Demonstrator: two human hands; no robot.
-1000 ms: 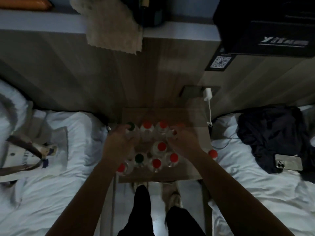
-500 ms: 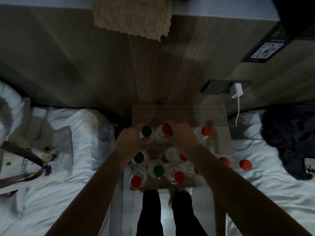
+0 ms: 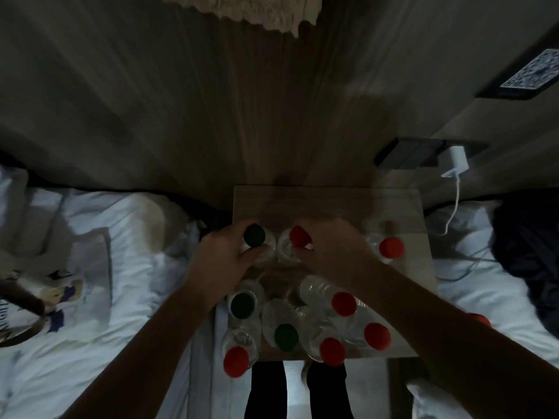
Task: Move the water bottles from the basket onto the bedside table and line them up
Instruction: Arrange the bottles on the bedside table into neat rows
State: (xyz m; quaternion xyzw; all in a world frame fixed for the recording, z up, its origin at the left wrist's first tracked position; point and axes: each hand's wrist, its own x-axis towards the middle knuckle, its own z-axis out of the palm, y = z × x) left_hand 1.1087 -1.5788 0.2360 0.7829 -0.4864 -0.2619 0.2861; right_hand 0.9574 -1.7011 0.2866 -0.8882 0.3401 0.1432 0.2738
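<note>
Both hands are down on the bedside table — the left hand is wrapped round a green-capped bottle at the back left, fingers closed on its neck. Right beside it, the right hand grips a red-capped bottle, the two bottles just about touching. Another red cap stands apart at the back right. Nearer the front edge, a cluster of six more bottles, red caps and green, packed close together in dim light — no basket in view
</note>
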